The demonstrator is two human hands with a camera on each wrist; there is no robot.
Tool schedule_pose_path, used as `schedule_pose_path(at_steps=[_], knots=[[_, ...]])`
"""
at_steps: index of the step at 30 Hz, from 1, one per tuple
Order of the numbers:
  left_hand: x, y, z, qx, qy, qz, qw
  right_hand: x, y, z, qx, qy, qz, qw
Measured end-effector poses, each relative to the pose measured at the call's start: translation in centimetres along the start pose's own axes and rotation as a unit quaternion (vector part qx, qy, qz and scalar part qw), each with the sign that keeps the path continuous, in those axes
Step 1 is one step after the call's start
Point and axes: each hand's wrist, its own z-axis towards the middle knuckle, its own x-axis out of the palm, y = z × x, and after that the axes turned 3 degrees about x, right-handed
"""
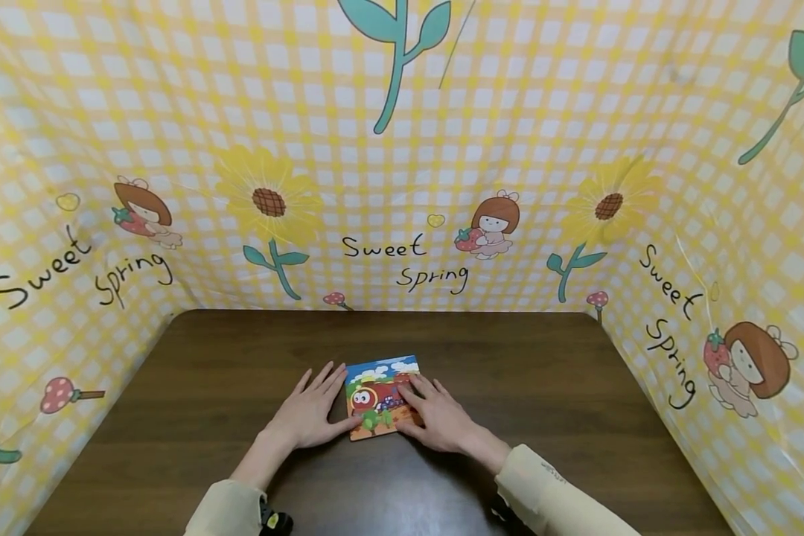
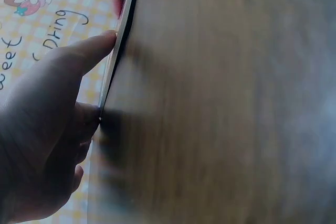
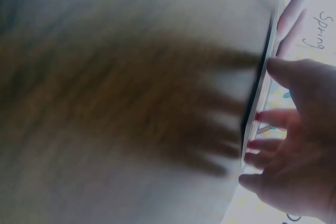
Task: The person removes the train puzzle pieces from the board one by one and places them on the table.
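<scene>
A flat, square picture board [image 1: 380, 394] with a cartoon red train, blue sky and clouds lies slightly turned on the brown table. My left hand [image 1: 311, 409] rests along its left edge, fingers spread and straight, the thumb at the lower left corner. On the opposite side my right hand [image 1: 438, 417] lies with its fingertips over the right edge. Both wrist views show the board edge-on: a thin edge [image 2: 111, 69] touched by the left thumb, and the same thin board [image 3: 258, 95] against the right thumb and fingers. The board's underside is hidden.
The dark wood table [image 1: 509, 372] extends around the board on all sides. A yellow checked cloth [image 1: 388, 179] with flowers and printed words encloses the table at the back and both sides.
</scene>
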Motion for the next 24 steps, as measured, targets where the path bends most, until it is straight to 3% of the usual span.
schedule_pose_path(at_steps=[6, 13, 24], knots=[[-0.4, 0.9, -0.6, -0.015, 0.004, 0.005, 0.9999, -0.3, -0.1, 0.4, -0.039, 0.027, 0.004, 0.9988], [-0.5, 1.7, -1.5, -0.015, -0.004, 0.003, 0.9999, 0.3, -0.9, 1.0, -0.098, 0.02, -0.005, 0.995], [-0.7, 2.9, -2.6, -0.022, -0.004, -0.012, 0.9997, -0.1, 1.3, 1.3, -0.08, 0.047, -0.01, 0.9956]])
